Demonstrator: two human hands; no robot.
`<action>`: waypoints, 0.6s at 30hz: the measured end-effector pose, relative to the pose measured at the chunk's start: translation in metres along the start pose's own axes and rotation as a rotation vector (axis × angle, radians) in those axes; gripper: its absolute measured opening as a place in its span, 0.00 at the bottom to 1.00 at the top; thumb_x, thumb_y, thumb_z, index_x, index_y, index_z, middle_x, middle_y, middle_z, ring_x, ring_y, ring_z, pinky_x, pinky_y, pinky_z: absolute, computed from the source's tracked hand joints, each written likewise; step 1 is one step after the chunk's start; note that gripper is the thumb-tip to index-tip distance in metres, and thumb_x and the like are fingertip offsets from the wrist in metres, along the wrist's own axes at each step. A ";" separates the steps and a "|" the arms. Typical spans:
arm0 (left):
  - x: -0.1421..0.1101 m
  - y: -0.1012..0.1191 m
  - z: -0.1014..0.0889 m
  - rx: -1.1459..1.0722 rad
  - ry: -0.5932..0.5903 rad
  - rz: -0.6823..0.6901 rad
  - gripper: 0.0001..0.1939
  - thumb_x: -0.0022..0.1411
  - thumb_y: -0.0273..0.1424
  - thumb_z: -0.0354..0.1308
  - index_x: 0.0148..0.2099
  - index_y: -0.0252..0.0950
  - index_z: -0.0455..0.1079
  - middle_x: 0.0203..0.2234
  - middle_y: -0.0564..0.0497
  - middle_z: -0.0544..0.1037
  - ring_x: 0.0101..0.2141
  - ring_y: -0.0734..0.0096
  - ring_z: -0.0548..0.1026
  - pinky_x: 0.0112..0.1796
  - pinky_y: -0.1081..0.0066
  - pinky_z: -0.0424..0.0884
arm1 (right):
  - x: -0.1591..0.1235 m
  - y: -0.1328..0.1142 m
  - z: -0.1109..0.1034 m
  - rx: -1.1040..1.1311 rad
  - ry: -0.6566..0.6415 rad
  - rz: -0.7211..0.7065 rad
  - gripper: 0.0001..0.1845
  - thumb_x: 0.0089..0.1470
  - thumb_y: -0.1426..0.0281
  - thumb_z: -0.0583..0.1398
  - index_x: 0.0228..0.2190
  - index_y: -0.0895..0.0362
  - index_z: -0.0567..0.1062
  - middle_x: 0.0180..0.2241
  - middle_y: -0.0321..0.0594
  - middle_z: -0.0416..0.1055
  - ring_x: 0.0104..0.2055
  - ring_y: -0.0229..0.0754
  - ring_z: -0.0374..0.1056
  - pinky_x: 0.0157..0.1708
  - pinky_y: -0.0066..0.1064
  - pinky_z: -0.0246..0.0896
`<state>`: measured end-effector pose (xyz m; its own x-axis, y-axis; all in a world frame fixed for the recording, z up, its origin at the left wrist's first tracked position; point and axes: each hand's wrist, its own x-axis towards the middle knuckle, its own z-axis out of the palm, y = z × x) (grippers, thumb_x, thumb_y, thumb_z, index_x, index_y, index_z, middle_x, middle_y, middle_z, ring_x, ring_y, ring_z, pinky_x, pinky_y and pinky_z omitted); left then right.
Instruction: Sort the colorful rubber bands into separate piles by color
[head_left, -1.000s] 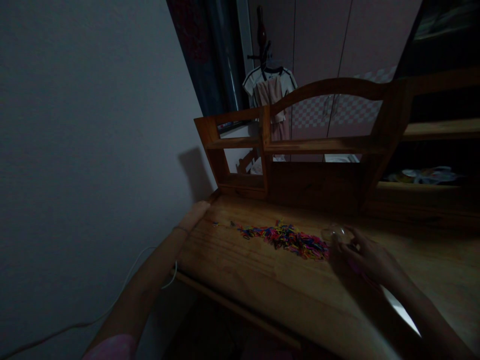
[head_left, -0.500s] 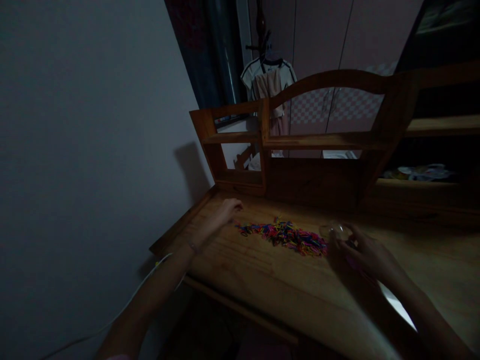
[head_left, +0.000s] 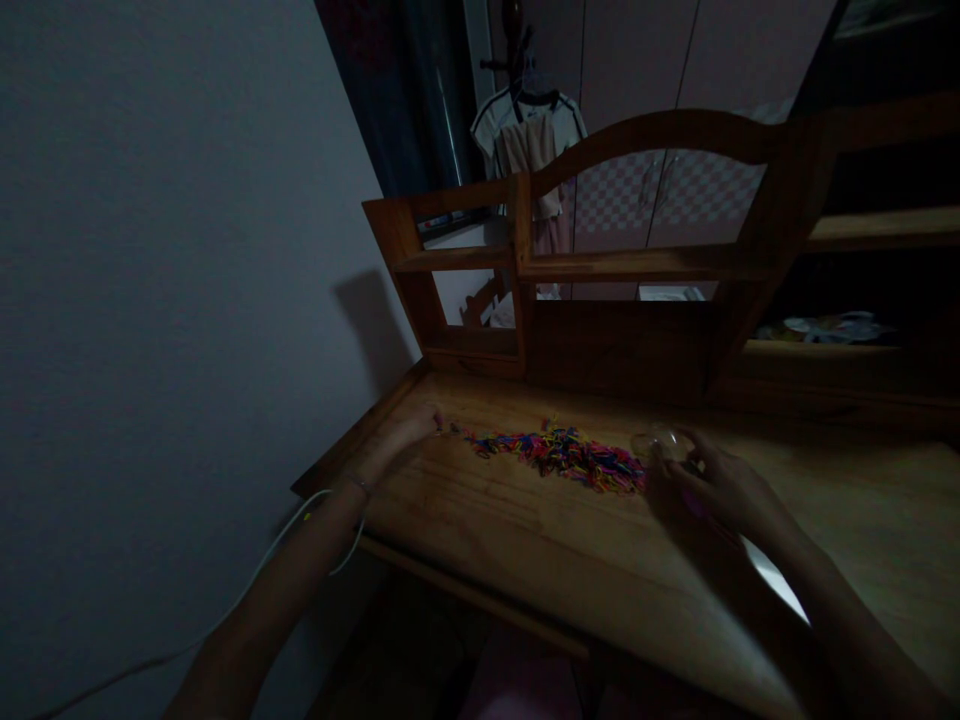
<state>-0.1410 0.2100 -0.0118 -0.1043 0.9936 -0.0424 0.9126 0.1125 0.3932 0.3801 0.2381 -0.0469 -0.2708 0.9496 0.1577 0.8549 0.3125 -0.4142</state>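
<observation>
A long heap of small multicoloured loops (head_left: pixel 570 455), which look like rubber bands, lies across the wooden desk. Just past its left end is my left hand (head_left: pixel 411 428), low over the desktop with the fingers bent down and close together. A few stray loops (head_left: pixel 455 428) lie beside its fingertips; whether anything is pinched there is too dark to make out. At the heap's right end my right hand (head_left: pixel 724 485) grips a clear, rounded plastic container (head_left: pixel 664 442), tilted above the desk. Its contents cannot be made out.
A wooden shelf unit (head_left: pixel 637 265) rises along the desk's back edge. To the left stands a bare wall (head_left: pixel 187 250). A white cable (head_left: pixel 255 580) runs past my left forearm. Under my right forearm lies a bright white patch (head_left: pixel 776 582). Clothes (head_left: pixel 529 140) hang behind the shelves.
My left hand has moved left, away from the heap, and a few loops now lie near its fingers. My right hand still holds the container near the same spot; the view has shifted slightly.
</observation>
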 end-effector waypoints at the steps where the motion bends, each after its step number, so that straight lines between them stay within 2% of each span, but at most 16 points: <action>1: 0.002 0.006 0.006 -0.011 -0.021 0.002 0.11 0.65 0.33 0.57 0.45 0.31 0.70 0.40 0.47 0.75 0.39 0.67 0.75 0.40 0.62 0.74 | 0.000 0.000 0.000 0.001 0.001 0.006 0.36 0.56 0.49 0.52 0.60 0.56 0.61 0.37 0.49 0.76 0.35 0.52 0.73 0.31 0.34 0.62; 4: 0.006 0.028 0.027 -0.078 -0.079 0.028 0.07 0.62 0.26 0.58 0.42 0.30 0.72 0.37 0.48 0.76 0.38 0.68 0.75 0.40 0.65 0.73 | -0.001 0.000 0.000 0.001 0.000 0.006 0.37 0.56 0.48 0.52 0.60 0.57 0.61 0.39 0.51 0.76 0.35 0.53 0.73 0.31 0.35 0.62; 8: 0.004 0.054 0.045 -0.164 -0.126 0.063 0.14 0.56 0.18 0.54 0.43 0.33 0.74 0.35 0.50 0.78 0.36 0.71 0.76 0.37 0.73 0.73 | 0.000 0.004 0.001 0.000 -0.006 -0.007 0.38 0.57 0.48 0.51 0.61 0.57 0.59 0.40 0.52 0.75 0.36 0.53 0.73 0.31 0.36 0.62; 10: 0.002 0.058 0.041 -0.186 -0.113 0.051 0.16 0.57 0.18 0.52 0.46 0.33 0.73 0.37 0.49 0.78 0.36 0.71 0.76 0.35 0.74 0.73 | 0.001 0.005 0.002 0.000 -0.006 -0.011 0.37 0.57 0.48 0.51 0.61 0.56 0.59 0.39 0.51 0.75 0.36 0.53 0.73 0.32 0.36 0.62; 14: 0.001 0.048 0.019 -0.171 -0.004 -0.032 0.14 0.62 0.22 0.50 0.49 0.31 0.70 0.42 0.45 0.77 0.40 0.68 0.75 0.37 0.71 0.73 | -0.001 0.002 0.001 -0.001 0.000 -0.013 0.37 0.57 0.48 0.51 0.60 0.56 0.60 0.37 0.50 0.76 0.35 0.52 0.73 0.32 0.35 0.62; 16: 0.001 0.044 0.014 -0.156 0.010 -0.080 0.11 0.65 0.26 0.52 0.48 0.30 0.69 0.40 0.45 0.76 0.38 0.68 0.75 0.36 0.69 0.73 | -0.002 0.000 0.000 0.001 0.006 -0.016 0.36 0.57 0.49 0.51 0.60 0.56 0.61 0.37 0.49 0.76 0.35 0.51 0.73 0.31 0.34 0.62; 18: 0.000 0.045 0.017 -0.151 -0.024 -0.118 0.10 0.67 0.30 0.53 0.47 0.30 0.68 0.36 0.48 0.76 0.32 0.71 0.75 0.33 0.69 0.74 | -0.003 -0.001 -0.001 -0.001 0.017 -0.017 0.36 0.57 0.49 0.51 0.60 0.56 0.61 0.37 0.49 0.76 0.34 0.51 0.73 0.31 0.34 0.62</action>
<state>-0.0935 0.2152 -0.0099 -0.1962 0.9735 -0.1178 0.8247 0.2288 0.5173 0.3801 0.2352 -0.0465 -0.2781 0.9435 0.1801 0.8504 0.3290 -0.4106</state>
